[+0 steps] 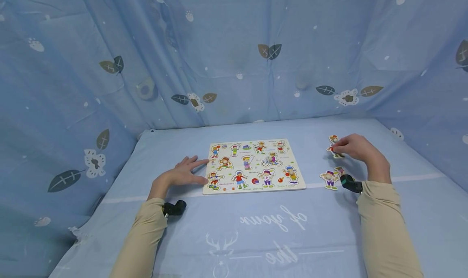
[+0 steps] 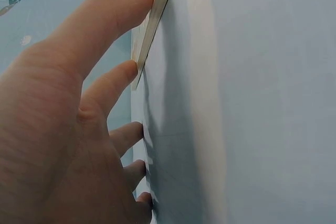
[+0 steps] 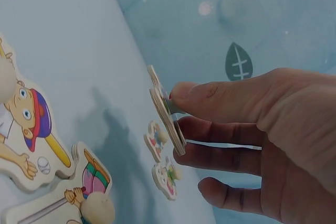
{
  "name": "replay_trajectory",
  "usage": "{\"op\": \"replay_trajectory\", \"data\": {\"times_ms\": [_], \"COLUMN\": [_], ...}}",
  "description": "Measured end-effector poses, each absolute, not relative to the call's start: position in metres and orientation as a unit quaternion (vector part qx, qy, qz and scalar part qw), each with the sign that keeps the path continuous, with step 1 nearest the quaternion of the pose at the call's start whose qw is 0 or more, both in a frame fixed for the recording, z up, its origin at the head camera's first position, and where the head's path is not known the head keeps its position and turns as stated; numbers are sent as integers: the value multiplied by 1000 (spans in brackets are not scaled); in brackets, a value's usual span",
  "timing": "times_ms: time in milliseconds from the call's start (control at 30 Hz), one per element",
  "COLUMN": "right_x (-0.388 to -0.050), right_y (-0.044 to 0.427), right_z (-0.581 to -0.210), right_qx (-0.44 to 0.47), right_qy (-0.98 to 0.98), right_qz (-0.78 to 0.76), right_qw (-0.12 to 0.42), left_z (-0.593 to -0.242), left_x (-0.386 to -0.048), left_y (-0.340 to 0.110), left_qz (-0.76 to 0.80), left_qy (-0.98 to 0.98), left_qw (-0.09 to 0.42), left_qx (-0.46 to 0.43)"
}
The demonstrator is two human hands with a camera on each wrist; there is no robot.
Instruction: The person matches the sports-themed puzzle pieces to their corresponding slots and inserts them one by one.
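A flat wooden puzzle board (image 1: pixel 252 180) printed with cartoon children at sports lies on the table. My left hand (image 1: pixel 184 172) is beside its left end, fingers spread. In the left wrist view the thumb (image 2: pixel 123 9) and index fingertip touch the board's edge (image 2: pixel 152 30). To the right of the board, my right hand (image 1: pixel 358 150) pinches a wooden puzzle piece (image 3: pixel 167 121) between thumb and fingers; it is seen nearly edge-on, raised off the cloth. Its printed picture is mostly hidden.
Nearer my right wrist lie a baseball-player piece (image 1: pixel 330 179) and another piece (image 3: pixel 89 187), both with round knobs. Two smaller-looking pieces lie beyond the held one, including one with a green print (image 3: pixel 167 178). Blue patterned curtains (image 1: pixel 234 66) rise behind the cloth-covered table (image 1: pixel 175 245).
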State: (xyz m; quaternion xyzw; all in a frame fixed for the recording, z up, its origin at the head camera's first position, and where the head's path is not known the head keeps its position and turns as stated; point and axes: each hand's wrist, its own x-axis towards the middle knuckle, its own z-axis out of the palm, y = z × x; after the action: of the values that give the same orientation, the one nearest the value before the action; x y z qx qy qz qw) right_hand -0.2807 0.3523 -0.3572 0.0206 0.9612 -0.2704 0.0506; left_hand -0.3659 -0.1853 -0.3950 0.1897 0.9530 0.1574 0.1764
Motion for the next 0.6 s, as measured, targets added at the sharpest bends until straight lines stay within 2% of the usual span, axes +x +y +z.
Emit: {"op": "replay_trajectory", "data": {"times_ms": [600], "right_x": [-281], "right_y": [341], "right_z": [-345], "right_qx": [32], "right_qy": [962], "right_qz": [-271], "right_qw": [28], "left_z": [-398], "left_x": [-367], "left_y": [-186], "left_qz": [164], "left_qy": [951], "left_qw": [176], "left_qx": [193]}}
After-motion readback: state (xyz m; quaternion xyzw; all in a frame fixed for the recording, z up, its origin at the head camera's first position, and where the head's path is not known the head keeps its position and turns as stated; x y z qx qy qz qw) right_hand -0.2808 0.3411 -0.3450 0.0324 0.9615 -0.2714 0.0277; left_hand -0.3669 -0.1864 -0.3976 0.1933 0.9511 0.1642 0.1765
